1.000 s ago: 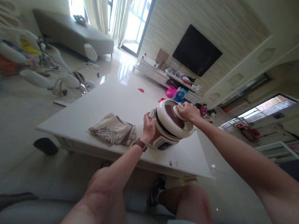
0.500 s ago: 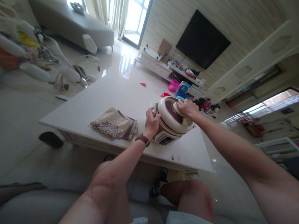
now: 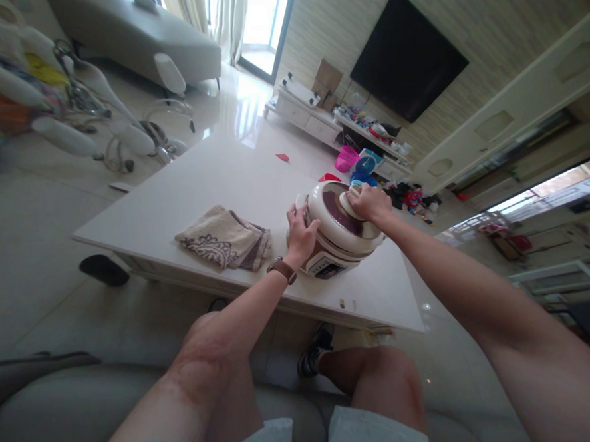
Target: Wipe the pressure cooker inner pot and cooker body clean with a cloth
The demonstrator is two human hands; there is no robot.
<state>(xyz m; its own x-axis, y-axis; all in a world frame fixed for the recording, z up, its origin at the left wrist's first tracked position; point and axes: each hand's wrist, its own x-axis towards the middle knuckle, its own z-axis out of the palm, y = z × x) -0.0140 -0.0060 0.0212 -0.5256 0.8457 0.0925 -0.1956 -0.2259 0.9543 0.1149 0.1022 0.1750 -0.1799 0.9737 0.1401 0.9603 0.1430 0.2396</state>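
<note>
An electric stew pot [image 3: 328, 267] with a brown body, cream rim and front control panel stands near the right end of the white table [image 3: 139, 204]. Its cream lid [image 3: 322, 219] with a dark see-through middle sits on top. My left hand [image 3: 303, 237] grips the pot's left side by the handle, the thumb along the rim. Closed round the lid's knob is my right hand [image 3: 372, 204]; its fingers partly hide the knob. Left of the pot lies a folded beige cloth [image 3: 216, 236] with a dark pattern.
Small bits [image 3: 342, 303] lie by the table's front edge, and a red piece [image 3: 282, 157] lies toward the back. Beyond the table are a pink basket [image 3: 346, 158], a low TV cabinet [image 3: 301, 117] and a wall television [image 3: 407, 54]. White-padded equipment [image 3: 64, 136] stands on the left.
The camera view has shifted slightly. Both hands keep their holds on the stew pot and its lid knob; the lid shows no clear movement.
</note>
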